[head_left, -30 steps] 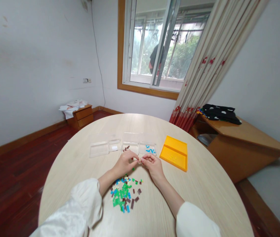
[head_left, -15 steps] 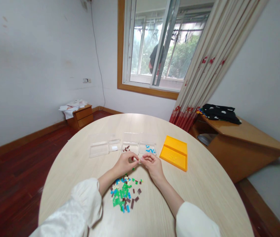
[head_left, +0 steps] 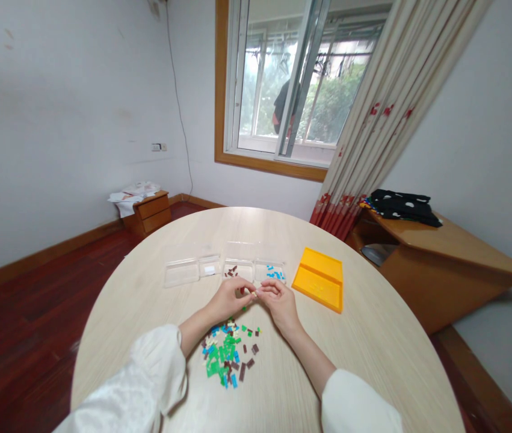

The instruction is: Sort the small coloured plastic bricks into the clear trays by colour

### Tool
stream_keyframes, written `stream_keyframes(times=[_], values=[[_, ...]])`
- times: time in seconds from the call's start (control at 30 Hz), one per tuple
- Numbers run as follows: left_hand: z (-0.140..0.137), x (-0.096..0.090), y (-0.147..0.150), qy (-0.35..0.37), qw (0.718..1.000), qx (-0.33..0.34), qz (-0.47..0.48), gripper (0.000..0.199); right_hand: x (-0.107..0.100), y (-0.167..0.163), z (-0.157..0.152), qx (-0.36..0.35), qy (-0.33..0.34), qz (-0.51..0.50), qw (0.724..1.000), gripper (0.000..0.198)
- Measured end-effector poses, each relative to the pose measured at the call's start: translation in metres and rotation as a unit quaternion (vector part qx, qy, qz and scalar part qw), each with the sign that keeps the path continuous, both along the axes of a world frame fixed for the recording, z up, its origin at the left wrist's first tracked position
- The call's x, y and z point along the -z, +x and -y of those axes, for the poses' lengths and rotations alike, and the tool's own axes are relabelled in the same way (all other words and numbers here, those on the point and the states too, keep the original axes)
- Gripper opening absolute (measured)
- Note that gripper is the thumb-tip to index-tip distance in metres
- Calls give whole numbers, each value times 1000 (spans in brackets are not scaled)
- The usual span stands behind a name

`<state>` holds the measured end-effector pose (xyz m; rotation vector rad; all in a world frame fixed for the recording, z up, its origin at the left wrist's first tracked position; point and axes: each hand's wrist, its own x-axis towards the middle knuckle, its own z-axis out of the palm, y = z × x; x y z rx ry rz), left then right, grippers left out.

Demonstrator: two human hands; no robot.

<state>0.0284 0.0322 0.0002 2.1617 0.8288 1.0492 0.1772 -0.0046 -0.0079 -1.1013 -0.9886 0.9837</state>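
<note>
My left hand (head_left: 232, 298) and my right hand (head_left: 278, 302) meet fingertip to fingertip over the middle of the table. Between them they pinch a tiny pale yellow building brick (head_left: 254, 294), mostly covered by the fingers. Nearer to me lies a loose pile of small building bricks (head_left: 226, 355) in green, brown, blue and cream. Just beyond the hands stands a clear plastic box (head_left: 239, 261), with brown bricks in its left part and blue bricks in its right part.
Another clear box (head_left: 181, 273) lies open at the left, beside a white piece (head_left: 210, 270). An orange tray (head_left: 319, 269) holding a few yellowish pieces is at the right. The round table (head_left: 364, 361) carries everything. A person (head_left: 281, 105) is visible through the window.
Both hands stay in the same place; only the fingertips shift very slightly around the small brick.
</note>
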Motion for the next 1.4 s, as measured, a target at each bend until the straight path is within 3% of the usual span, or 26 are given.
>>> stream_keyframes(times=[0.53, 0.87, 1.0, 1.4], values=[[1, -2, -6, 78, 995, 27, -47, 15, -3, -3, 3, -51, -2, -23, 998, 40], [-5, 4, -4, 27, 999, 36, 7, 15, 0, 1, 2, -67, -9, -7, 998, 39], [-6, 6, -3, -14, 1000, 6, 10, 16, 0, 0, 2, -65, -9, -7, 998, 38], [-9, 6, -2, -111, 992, -23, 63, 17, -1, -2, 3, -5, 43, 42, 998, 28]])
